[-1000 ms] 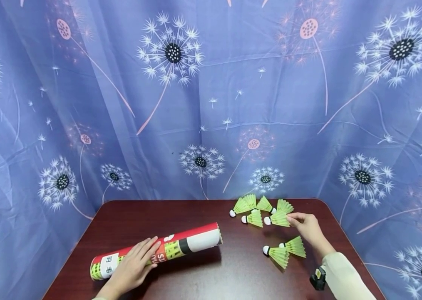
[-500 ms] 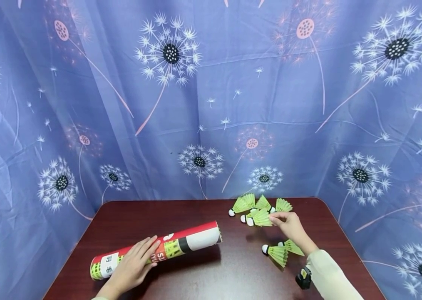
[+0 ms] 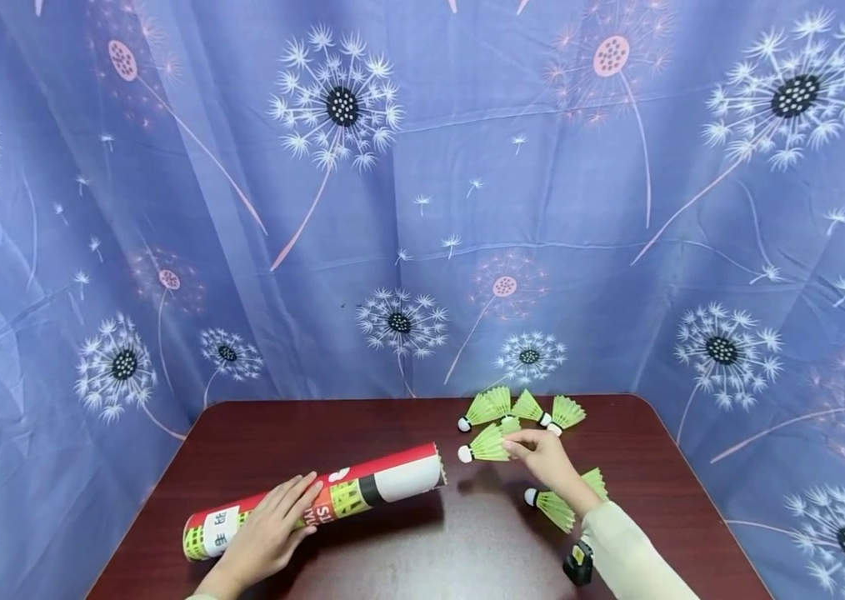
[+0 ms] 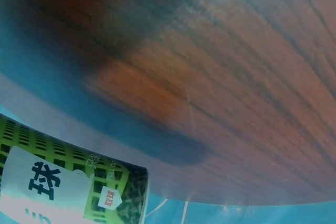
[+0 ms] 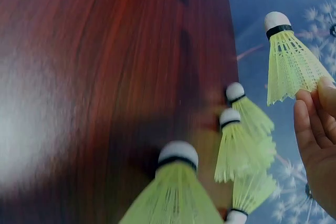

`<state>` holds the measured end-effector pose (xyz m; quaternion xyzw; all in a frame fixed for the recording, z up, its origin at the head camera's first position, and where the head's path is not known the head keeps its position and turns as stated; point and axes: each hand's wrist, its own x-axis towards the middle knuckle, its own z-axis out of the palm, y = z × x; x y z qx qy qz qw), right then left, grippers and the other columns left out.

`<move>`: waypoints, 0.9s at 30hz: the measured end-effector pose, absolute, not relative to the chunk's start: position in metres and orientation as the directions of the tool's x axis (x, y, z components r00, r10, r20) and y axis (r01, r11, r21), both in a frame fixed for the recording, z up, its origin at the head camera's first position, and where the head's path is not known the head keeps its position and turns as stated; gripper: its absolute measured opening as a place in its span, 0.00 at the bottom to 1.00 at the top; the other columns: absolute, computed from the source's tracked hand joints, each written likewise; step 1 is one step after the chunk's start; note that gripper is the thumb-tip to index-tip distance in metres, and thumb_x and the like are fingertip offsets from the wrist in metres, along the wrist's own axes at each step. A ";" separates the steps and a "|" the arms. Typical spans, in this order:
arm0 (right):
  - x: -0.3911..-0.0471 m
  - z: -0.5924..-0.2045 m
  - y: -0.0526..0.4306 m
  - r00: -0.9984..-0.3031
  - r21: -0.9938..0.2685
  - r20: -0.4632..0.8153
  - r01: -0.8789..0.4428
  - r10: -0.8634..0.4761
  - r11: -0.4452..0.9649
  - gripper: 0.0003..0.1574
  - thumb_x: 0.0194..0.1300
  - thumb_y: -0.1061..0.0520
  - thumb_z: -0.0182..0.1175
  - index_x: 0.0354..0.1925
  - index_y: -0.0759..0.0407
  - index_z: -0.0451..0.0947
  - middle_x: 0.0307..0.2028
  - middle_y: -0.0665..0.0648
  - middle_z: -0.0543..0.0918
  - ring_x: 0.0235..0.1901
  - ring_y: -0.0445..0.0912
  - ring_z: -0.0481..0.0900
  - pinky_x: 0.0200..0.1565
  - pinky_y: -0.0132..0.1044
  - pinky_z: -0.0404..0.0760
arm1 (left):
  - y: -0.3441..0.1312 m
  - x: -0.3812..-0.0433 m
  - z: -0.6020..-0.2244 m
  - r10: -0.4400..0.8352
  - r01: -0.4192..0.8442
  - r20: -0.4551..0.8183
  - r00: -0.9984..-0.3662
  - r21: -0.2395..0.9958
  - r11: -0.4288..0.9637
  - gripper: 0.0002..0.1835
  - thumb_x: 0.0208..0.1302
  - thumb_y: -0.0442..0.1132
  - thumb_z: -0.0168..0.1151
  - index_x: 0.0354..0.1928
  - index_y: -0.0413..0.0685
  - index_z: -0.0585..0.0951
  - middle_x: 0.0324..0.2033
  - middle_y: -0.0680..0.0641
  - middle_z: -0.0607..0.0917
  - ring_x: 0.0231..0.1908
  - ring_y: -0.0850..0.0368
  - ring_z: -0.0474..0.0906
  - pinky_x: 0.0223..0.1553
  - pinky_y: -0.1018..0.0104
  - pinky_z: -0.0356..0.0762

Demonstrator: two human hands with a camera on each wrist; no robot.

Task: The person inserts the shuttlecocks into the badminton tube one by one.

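Observation:
A shuttlecock tube (image 3: pixel 403 479), printed red, white and yellow-green, slants across the left side of the table. My left hand (image 3: pixel 268 529) holds it round the middle, fingers over the top and thumb along the near side. In the left wrist view, one end of the tube (image 4: pixel 58 182) shows. Between thumb and fingers, my right hand (image 3: pixel 546 460) pinches a yellow-green shuttlecock (image 3: pixel 488 445) by its skirt edge. Its white cork faces left, toward the tube's right end. The right wrist view shows this shuttlecock (image 5: pixel 294 64) held up, with the right hand (image 5: pixel 317 129) at its skirt.
Several more shuttlecocks (image 3: pixel 527 406) lie at the back right of the dark red-brown table (image 3: pixel 302 433). Two others, the nearer one (image 3: pixel 556 508) partly beside the right forearm, lie toward the front right. A blue dandelion-print curtain (image 3: pixel 422 208) stands behind the table.
The right hand has carried the pinched shuttlecock leftward from the back-right group toward the tube's end. The left hand and the tube have stayed almost still.

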<state>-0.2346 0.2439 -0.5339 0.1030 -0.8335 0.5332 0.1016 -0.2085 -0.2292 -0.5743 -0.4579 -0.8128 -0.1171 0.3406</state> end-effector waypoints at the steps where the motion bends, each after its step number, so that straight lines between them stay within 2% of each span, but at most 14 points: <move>1: -0.235 -0.533 0.241 -0.957 -0.871 0.280 -0.285 -0.073 0.400 0.08 0.61 0.65 0.64 0.37 0.70 0.85 0.34 0.65 0.86 0.27 0.43 0.84 0.35 0.40 0.86 | -0.229 -0.209 -0.574 0.664 0.823 0.661 -0.351 -0.120 0.555 0.30 0.73 0.52 0.48 0.63 0.34 0.72 0.63 0.36 0.72 0.56 0.39 0.72 0.71 0.62 0.51; 3: -0.234 -0.532 0.235 -0.955 -0.876 0.279 -0.294 -0.097 0.382 0.08 0.61 0.65 0.64 0.38 0.71 0.84 0.34 0.65 0.86 0.28 0.45 0.85 0.35 0.42 0.86 | -0.229 -0.208 -0.575 0.662 0.821 0.661 -0.353 -0.120 0.558 0.30 0.72 0.52 0.48 0.63 0.34 0.72 0.63 0.37 0.72 0.55 0.39 0.73 0.70 0.61 0.54; 6: -0.233 -0.530 0.226 -0.948 -0.874 0.290 -0.318 -0.129 0.369 0.09 0.62 0.65 0.63 0.38 0.72 0.84 0.34 0.65 0.86 0.28 0.46 0.84 0.35 0.41 0.86 | -0.229 -0.207 -0.574 0.658 0.819 0.663 -0.357 -0.116 0.562 0.30 0.72 0.52 0.50 0.63 0.34 0.72 0.63 0.37 0.72 0.54 0.38 0.73 0.68 0.60 0.57; 10: -0.232 -0.528 0.217 -0.939 -0.867 0.314 -0.345 -0.143 0.360 0.09 0.62 0.65 0.64 0.37 0.71 0.85 0.33 0.64 0.86 0.29 0.43 0.83 0.33 0.34 0.85 | -0.227 -0.207 -0.572 0.653 0.823 0.670 -0.352 -0.111 0.557 0.30 0.72 0.52 0.49 0.63 0.34 0.72 0.62 0.36 0.73 0.54 0.38 0.73 0.71 0.63 0.52; 14: -0.232 -0.527 0.212 -0.926 -0.867 0.342 -0.376 -0.158 0.326 0.08 0.61 0.65 0.64 0.37 0.72 0.84 0.32 0.65 0.86 0.28 0.46 0.84 0.33 0.33 0.85 | -0.226 -0.209 -0.573 0.653 0.824 0.675 -0.344 -0.116 0.555 0.30 0.73 0.53 0.47 0.62 0.34 0.73 0.62 0.36 0.73 0.55 0.39 0.73 0.72 0.64 0.49; 20: -0.233 -0.532 0.204 -0.928 -0.876 0.333 -0.370 -0.167 0.310 0.07 0.60 0.66 0.64 0.36 0.72 0.84 0.30 0.64 0.86 0.27 0.49 0.84 0.32 0.37 0.85 | -0.224 -0.210 -0.575 0.660 0.823 0.664 -0.352 -0.117 0.556 0.30 0.72 0.53 0.48 0.63 0.34 0.72 0.63 0.37 0.72 0.54 0.38 0.73 0.71 0.63 0.51; 27: -0.231 -0.537 0.195 -0.958 -0.913 0.242 -0.279 -0.155 0.299 0.09 0.62 0.63 0.64 0.39 0.69 0.84 0.29 0.62 0.86 0.28 0.47 0.84 0.37 0.51 0.84 | -0.222 -0.211 -0.576 0.664 0.830 0.653 -0.364 -0.096 0.550 0.30 0.71 0.52 0.51 0.64 0.35 0.71 0.64 0.37 0.71 0.54 0.37 0.73 0.72 0.63 0.48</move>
